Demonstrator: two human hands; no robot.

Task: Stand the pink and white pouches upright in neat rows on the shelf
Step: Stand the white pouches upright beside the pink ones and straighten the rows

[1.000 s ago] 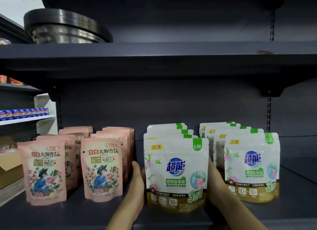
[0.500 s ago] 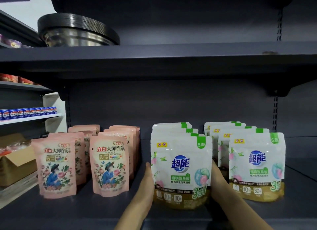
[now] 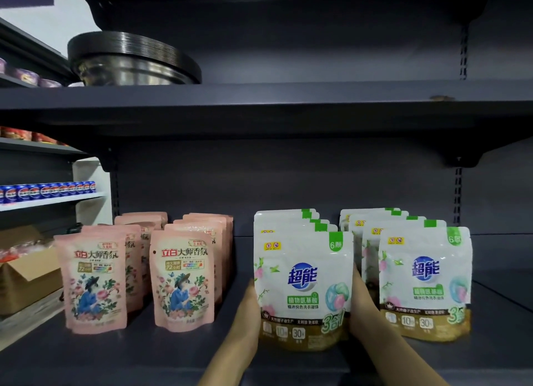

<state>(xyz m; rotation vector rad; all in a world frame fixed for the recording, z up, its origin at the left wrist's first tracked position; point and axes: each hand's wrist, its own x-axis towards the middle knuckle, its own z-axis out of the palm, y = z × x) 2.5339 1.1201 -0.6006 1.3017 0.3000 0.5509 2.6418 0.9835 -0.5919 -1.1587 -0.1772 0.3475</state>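
Two rows of pink pouches stand upright at the left of the dark shelf (image 3: 178,357), led by one front pouch (image 3: 91,282) and another (image 3: 184,279). To their right stand two rows of white pouches with green tabs. The front white pouch of the left row (image 3: 302,287) sits between my hands. My left hand (image 3: 248,313) lies flat against its left side. My right hand (image 3: 360,305) presses its right side, its fingers hidden behind the pouch. The right row's front white pouch (image 3: 425,284) stands just beyond my right hand.
A stack of metal bowls (image 3: 132,59) sits on the shelf above. At the far left are a cardboard box (image 3: 26,273) and a neighbouring shelf with blue cans (image 3: 49,191). Bare shelf lies to the right of the white rows.
My view has shifted, so everything sits further right in frame. Both hands stay at the sides of the front white pouch; the pouches have not visibly moved.
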